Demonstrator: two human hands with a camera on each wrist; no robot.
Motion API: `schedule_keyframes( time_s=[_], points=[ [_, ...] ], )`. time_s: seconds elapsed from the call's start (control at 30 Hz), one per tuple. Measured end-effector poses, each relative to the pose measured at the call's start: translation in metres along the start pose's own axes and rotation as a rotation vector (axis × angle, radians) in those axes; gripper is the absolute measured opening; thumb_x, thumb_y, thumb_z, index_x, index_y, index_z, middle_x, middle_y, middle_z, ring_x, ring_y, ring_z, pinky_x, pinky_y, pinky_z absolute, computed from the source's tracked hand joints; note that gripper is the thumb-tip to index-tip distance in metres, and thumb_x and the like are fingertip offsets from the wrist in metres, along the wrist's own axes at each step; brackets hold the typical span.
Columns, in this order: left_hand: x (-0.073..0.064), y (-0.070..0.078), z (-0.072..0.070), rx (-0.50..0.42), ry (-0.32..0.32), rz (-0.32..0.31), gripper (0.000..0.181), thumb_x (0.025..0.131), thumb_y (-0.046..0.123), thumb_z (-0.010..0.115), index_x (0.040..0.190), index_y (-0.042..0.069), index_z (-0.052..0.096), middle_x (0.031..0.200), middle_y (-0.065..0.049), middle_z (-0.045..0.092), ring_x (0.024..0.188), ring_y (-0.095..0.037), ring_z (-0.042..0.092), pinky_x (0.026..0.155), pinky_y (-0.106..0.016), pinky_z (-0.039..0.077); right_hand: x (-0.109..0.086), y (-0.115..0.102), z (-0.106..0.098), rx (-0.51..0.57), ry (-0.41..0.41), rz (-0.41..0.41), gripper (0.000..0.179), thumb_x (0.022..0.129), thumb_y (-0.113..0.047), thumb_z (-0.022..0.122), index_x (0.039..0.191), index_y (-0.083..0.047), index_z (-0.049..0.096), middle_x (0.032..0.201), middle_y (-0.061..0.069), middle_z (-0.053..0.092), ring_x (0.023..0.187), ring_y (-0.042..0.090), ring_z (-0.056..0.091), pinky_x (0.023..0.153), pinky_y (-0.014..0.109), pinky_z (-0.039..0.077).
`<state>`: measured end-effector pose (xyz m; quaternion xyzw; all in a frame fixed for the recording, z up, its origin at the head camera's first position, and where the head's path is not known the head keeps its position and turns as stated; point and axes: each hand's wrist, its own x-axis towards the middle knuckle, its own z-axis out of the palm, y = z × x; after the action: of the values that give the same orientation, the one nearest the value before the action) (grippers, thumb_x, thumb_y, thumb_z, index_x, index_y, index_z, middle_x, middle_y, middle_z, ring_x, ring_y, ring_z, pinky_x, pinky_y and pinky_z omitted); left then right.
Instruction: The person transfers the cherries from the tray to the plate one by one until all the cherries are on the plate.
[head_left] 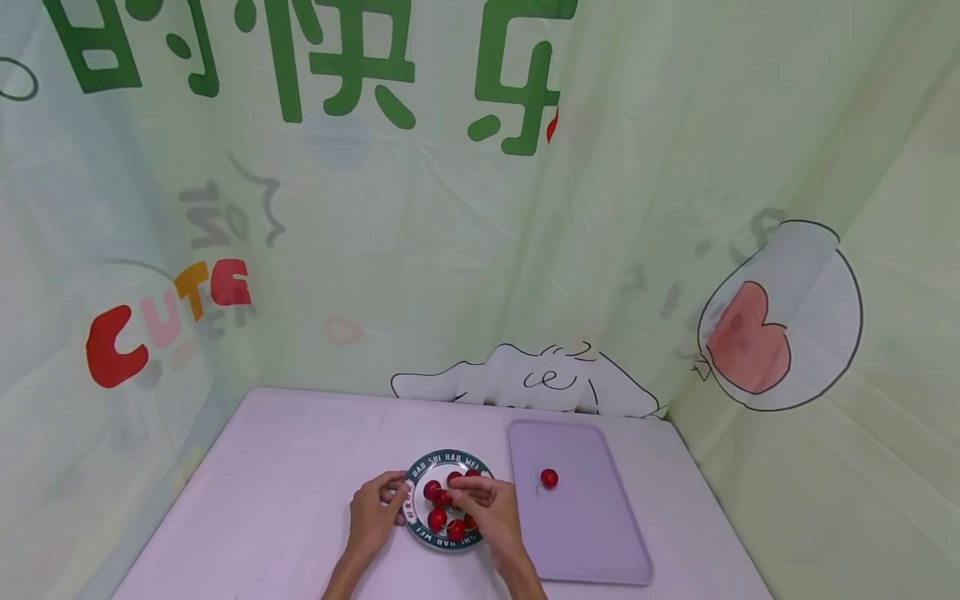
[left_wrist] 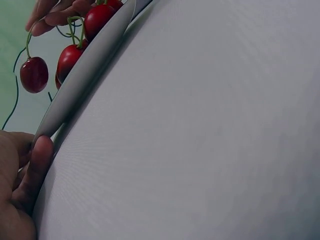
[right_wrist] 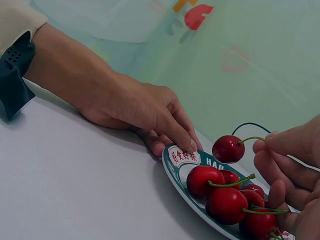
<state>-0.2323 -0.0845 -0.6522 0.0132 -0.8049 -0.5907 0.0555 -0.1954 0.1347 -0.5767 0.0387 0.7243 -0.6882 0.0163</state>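
A round plate with a green lettered rim and white middle carries several red cherries with green stems. At the plate's left edge, my left hand pinches the rim, its thumb and fingers also visible there in the right wrist view. My right hand reaches over the plate from the right. Between its thumb and forefinger it pinches the stem of a single cherry, which hangs above the others. The left wrist view shows this dangling cherry beside the plate's raised-looking edge.
To the right of the plate lies a pale purple tray with one stemmed cherry on it. Both stand on a whitish table. A printed curtain hangs behind the table and along its sides.
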Motion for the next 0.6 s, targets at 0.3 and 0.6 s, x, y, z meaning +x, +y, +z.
schedule_keyframes(
  time_s=[0.3, 0.6],
  points=[
    [-0.001, 0.001, -0.001, -0.007, -0.01, -0.006, 0.031, 0.103, 0.009, 0.074, 0.134, 0.009, 0.075, 0.102, -0.007, 0.076, 0.056, -0.01, 0.067, 0.053, -0.024, 0.061, -0.002, -0.001, 0.009, -0.123, 0.021, -0.043, 0.025, 0.095, -0.009, 0.085, 0.119, -0.001, 0.082, 0.115, 0.014, 0.083, 0.092, 0.013, 0.073, 0.081, 0.013, 0.059],
    [-0.002, 0.003, -0.001, 0.0, -0.014, -0.002, 0.03, 0.104, 0.009, 0.073, 0.134, 0.007, 0.075, 0.103, -0.008, 0.075, 0.057, -0.011, 0.067, 0.054, -0.024, 0.061, 0.001, 0.005, 0.012, -0.248, -0.037, -0.133, 0.019, 0.094, -0.01, 0.086, 0.113, -0.006, 0.085, 0.105, 0.005, 0.084, 0.085, 0.007, 0.072, 0.079, 0.014, 0.06]
  ],
)
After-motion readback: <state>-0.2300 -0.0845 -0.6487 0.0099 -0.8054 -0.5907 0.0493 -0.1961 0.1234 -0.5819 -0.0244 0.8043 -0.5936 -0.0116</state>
